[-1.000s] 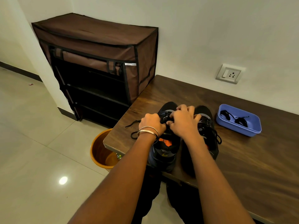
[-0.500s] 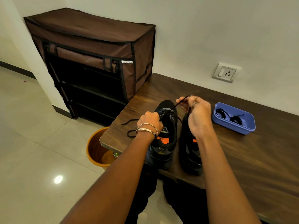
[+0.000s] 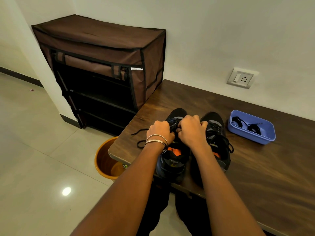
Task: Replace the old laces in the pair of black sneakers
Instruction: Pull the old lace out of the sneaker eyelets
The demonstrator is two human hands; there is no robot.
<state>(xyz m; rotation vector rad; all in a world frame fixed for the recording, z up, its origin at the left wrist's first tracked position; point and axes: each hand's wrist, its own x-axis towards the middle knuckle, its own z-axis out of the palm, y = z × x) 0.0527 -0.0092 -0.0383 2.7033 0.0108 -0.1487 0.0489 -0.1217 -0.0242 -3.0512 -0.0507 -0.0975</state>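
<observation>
I see a dark wooden table [image 3: 255, 167] standing against a white wall [image 3: 221, 31]. To its left, also against the wall, is a brown fabric shoe rack [image 3: 102, 57] with black trim; its front flap is rolled up and its dark shelves are open to view. On the wall above the table sits a white switch-and-socket plate [image 3: 240, 78]. An orange bucket [image 3: 102, 160] stands on the floor [image 3: 34, 150], partly tucked under the table's left corner. The floor is pale glossy tile, and I can make out a round light reflection [image 3: 66, 191] on it.
</observation>
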